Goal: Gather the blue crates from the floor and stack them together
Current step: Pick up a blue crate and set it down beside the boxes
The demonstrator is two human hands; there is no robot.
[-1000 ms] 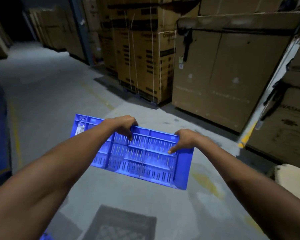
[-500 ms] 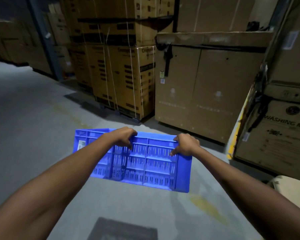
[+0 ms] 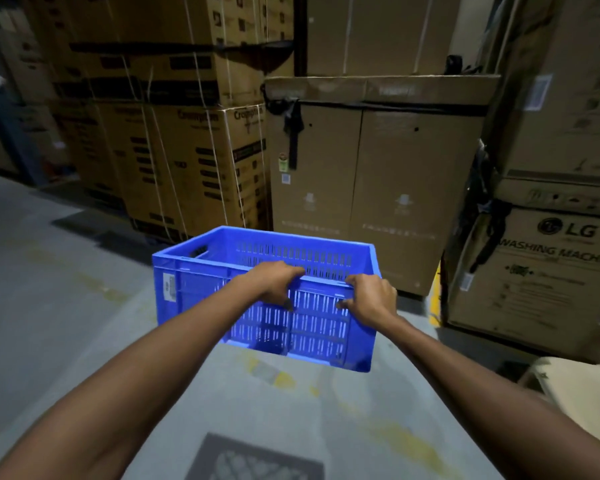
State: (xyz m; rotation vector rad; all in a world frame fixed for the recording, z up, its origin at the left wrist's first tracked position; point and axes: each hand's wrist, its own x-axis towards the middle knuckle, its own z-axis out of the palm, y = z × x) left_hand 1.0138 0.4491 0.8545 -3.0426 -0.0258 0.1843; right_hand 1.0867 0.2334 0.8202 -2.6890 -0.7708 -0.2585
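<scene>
Blue crate (image 3: 201, 289) up off the grey floor (image 3: 56, 306), carried out front, open top showing. Left hand (image 3: 274, 284) and right hand (image 3: 371, 299) both clamp the near rim, fingers curled over. Stacked cardboard boxes (image 3: 378, 174) just ahead, LG washing-machine carton (image 3: 541, 282) at right.

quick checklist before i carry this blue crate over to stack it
1. Left hand gripping the near rim of the blue crate: ok.
2. Right hand gripping the same rim: ok.
3. Crate empty inside: ok, as far as visible.
4. Crate level: not ok, it tilts slightly.
5. Floor ahead free of obstacles: ok on the left; cardboard boxes block straight ahead.
6. Stack location: cannot tell, no other crate in view.
</scene>
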